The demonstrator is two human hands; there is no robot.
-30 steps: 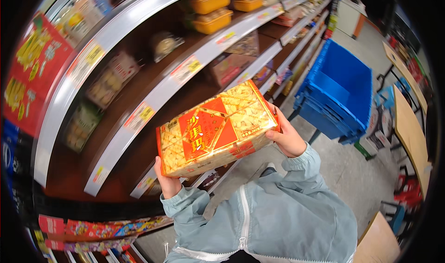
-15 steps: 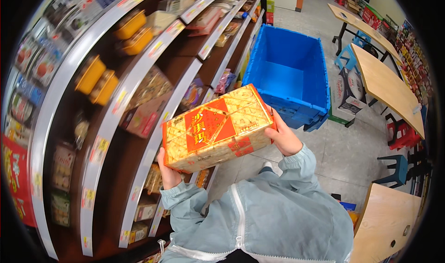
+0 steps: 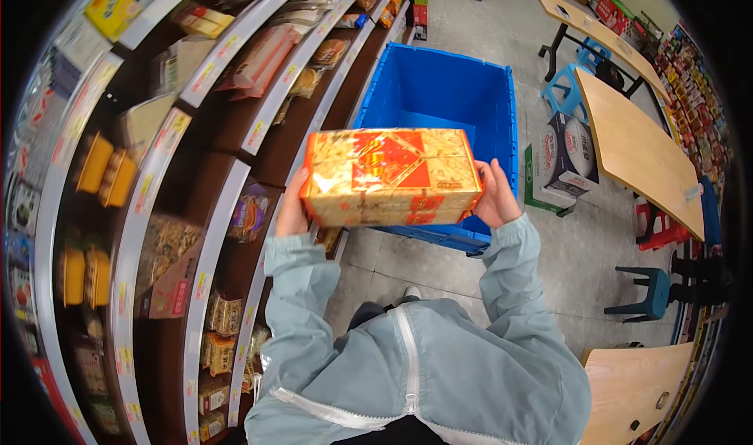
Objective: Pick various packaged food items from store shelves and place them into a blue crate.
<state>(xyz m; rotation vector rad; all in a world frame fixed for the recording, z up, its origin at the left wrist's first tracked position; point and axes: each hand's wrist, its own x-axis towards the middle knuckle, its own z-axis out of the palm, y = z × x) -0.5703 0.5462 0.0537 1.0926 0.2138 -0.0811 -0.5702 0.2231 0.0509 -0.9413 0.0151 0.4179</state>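
Note:
A red and gold rectangular snack pack is held level in front of me in both hands. My left hand grips its left end, and my right hand grips the right end, fingers closed on it. The pack is above the near part of a large blue plastic tote, hiding some of its inside.
Tiered store shelves with packaged foods line my left. On the right are wooden-topped tables, stools and boxes on the floor. A nearer tabletop is at lower right. Packed displays stand beyond.
My view has swung from the shelves toward the aisle and tote. The pack, still in both hands, is raised slightly, turned more level, and now sits over the tote.

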